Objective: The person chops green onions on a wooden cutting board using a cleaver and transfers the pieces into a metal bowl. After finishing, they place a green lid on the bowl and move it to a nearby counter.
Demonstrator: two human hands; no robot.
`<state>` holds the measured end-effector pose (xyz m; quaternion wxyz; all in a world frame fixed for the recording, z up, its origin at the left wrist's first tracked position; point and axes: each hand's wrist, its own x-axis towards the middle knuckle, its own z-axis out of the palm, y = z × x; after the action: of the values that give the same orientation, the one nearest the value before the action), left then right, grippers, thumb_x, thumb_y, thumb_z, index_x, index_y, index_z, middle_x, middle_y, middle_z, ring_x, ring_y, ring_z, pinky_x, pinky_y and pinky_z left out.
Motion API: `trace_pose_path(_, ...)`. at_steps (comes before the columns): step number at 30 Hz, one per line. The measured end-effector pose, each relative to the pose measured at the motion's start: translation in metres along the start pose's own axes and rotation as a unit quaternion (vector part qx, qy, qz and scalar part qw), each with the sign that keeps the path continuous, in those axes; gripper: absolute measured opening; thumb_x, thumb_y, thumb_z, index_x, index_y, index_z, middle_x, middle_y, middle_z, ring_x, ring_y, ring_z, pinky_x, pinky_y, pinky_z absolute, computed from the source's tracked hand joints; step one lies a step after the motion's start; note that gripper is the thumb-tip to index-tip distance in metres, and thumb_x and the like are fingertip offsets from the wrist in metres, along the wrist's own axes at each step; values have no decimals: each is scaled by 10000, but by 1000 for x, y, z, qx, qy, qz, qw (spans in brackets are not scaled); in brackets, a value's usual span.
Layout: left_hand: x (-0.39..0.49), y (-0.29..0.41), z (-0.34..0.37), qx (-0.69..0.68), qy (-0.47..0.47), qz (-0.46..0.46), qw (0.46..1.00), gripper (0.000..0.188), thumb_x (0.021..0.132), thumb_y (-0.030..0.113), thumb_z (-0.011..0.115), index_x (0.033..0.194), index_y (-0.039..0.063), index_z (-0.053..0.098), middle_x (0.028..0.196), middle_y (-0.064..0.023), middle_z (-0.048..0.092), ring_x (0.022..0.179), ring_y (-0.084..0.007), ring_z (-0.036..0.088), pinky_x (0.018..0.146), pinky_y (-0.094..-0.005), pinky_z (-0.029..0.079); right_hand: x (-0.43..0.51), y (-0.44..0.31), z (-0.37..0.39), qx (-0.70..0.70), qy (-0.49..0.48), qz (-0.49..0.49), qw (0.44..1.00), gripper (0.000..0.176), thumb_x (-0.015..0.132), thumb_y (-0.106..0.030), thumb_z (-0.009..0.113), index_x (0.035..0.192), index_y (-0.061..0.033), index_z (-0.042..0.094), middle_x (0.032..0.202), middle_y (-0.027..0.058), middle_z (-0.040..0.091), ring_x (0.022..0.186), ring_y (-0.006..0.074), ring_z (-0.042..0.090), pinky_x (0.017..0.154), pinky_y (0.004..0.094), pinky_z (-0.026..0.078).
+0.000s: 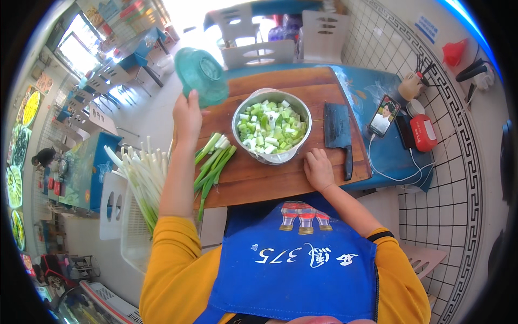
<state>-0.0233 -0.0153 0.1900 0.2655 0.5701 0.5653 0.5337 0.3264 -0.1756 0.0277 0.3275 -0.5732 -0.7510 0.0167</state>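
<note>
My left hand [188, 119] grips the rim of a translucent teal plastic bowl [202, 77], raised and tilted above the far left of a wooden cutting board [259, 188]. The foot ring of this bowl faces up. A round metal bowl [242, 142] stands on the board, full of chopped scallion pieces [263, 129]; a pale spindle pokes up in their middle. My right hand [319, 170] rests on the board with curled fingers, between the metal bowl and a cleaver [338, 125]. A small bunch of scallions [214, 162] lies on the left of the board.
White crates [131, 239] at the left hold long scallions [141, 174]. On the blue tablecloth [360, 85], right of the board, are a propped phone [384, 115] with cables, a red box [423, 133] and a bottle [409, 86]. Chairs [259, 52] stand beyond the table.
</note>
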Motion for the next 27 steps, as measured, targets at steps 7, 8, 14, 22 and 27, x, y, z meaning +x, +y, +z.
trace_pose_path(7,-112,32,19,-510,-127,-222,821,305,1100,245,572,1287,10,622,1205,-119,724,974,-192,717,783,-308,631,-2,3,0,1,17,-10,1000,93,846,-60,659,892,-39,580,976,159,562,962,376,561,822,476,508)
trace_pose_path(8,-126,31,25,-522,-137,-250,804,308,1099,241,573,1294,7,619,1223,-121,720,996,-197,715,812,-315,633,-3,4,0,4,17,-6,1000,91,849,-62,658,892,-39,582,974,158,563,959,376,561,823,475,508)
trace_pose_path(14,-181,37,57,-506,-125,-308,796,343,1098,209,573,1339,-35,564,1247,-176,692,1035,-279,720,933,-328,640,-6,8,1,32,27,3,999,82,860,-61,657,887,-37,584,959,151,567,947,369,559,818,472,511)
trace_pose_path(22,-190,28,49,-357,-271,-408,795,447,1119,344,515,1268,-71,591,1068,-211,715,964,-294,748,838,-329,652,-7,9,1,62,33,10,997,87,862,-60,663,880,-30,584,965,147,570,946,371,559,813,473,517)
trace_pose_path(27,-196,24,60,-360,-252,-390,809,400,1111,337,532,1201,-43,622,1026,-207,724,911,-290,756,787,-328,653,-8,9,-1,79,40,17,996,91,855,-57,667,881,-30,584,966,145,572,953,373,563,814,475,520)
